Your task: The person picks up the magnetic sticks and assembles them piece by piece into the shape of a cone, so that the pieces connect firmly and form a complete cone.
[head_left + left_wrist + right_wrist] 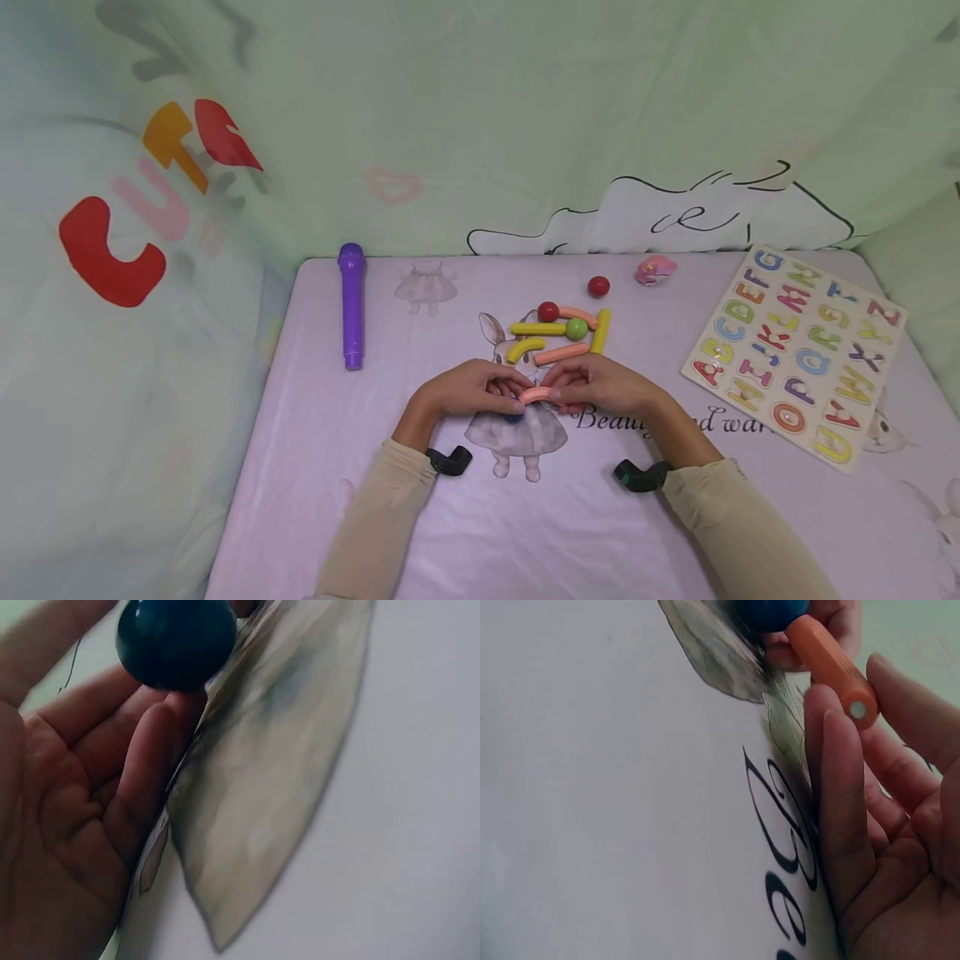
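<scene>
In the head view my left hand (471, 388) pinches a dark blue ball (515, 411), which shows glossy in the left wrist view (176, 643). My right hand (606, 386) pinches a curved orange-pink magnetic stick (537, 394) near one end. A small pale disc marks that end of the stick (831, 661) in the right wrist view. The stick's far end meets the blue ball. Beyond the hands lie a curved yellow stick (527, 347), a straight orange-pink stick (561, 354) and a green ball (576, 329).
Two straight yellow sticks (537, 329), another curved orange-pink stick (579, 317) and two red balls (598, 287) lie farther back. A purple toy microphone (352, 308) is at left, a pink toy (656, 270) at the back. On the right lies an alphabet puzzle board (806, 354).
</scene>
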A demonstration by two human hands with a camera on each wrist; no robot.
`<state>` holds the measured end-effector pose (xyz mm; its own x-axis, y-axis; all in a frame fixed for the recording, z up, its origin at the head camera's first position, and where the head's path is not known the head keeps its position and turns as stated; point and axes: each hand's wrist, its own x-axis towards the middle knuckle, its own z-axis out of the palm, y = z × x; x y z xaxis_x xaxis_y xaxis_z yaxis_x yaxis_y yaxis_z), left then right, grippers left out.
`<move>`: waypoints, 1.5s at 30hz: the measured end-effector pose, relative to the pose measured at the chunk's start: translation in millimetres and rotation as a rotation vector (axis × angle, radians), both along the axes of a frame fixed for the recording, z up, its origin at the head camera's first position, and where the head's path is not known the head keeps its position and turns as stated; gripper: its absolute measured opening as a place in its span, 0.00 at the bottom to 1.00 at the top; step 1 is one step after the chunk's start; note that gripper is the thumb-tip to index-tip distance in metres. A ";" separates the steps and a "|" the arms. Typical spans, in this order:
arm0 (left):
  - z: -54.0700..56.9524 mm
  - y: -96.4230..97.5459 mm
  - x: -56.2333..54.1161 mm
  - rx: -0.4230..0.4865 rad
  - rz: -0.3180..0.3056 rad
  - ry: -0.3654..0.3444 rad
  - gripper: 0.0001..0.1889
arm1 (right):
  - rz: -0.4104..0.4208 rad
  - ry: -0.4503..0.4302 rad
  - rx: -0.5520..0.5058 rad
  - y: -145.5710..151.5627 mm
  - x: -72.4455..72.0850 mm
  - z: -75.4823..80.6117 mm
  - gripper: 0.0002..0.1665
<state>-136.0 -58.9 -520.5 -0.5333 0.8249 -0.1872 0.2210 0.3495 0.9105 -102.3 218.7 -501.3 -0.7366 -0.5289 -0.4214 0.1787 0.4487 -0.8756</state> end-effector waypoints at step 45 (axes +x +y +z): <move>2.4 -44.8 -17.2 0.025 0.359 -0.263 0.25 | -0.174 0.493 0.359 -34.3 -41.0 43.6 0.17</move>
<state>-153.2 -103.7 -518.1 -0.7236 0.6021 -0.3374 -0.1509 0.3389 0.9286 -143.3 184.4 -457.6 -0.9517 -0.2731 -0.1400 -0.1103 0.7301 -0.6744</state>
